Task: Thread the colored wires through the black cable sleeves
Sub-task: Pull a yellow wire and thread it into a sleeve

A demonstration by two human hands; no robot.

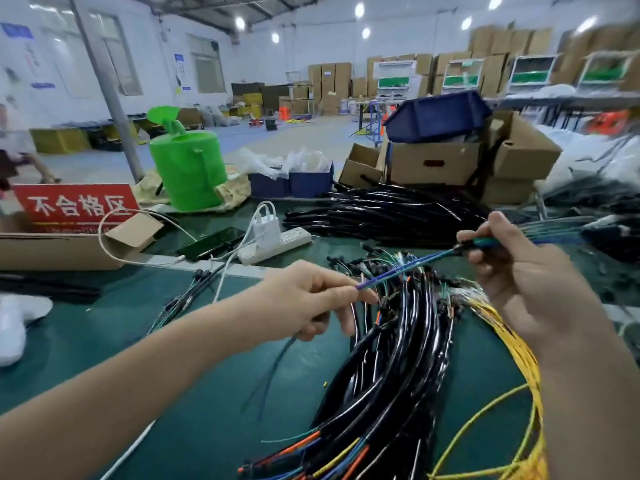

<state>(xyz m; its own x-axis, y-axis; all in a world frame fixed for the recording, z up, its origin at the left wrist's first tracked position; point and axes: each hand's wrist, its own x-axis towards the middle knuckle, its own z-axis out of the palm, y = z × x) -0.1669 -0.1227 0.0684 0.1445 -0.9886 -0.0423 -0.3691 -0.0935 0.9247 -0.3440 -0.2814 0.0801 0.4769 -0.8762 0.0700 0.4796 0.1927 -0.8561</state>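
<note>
Many black sleeves point(381, 216) and colored wires point(519, 355) cover the green table point(207, 393) before boxes point(433, 164).

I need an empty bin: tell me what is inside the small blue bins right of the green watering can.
Crumpled clear plastic bags fill the blue bins, rising above their rims. Anything beneath the bags is covered.

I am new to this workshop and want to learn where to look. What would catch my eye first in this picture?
The two hands in the middle: the left hand and the right hand each pinch a thin bundle of blue and green wires stretched between them. Under them lies a heap of black sleeved cables, with yellow wires at its right. Far left stand a bright green watering can and a red sign.
</note>
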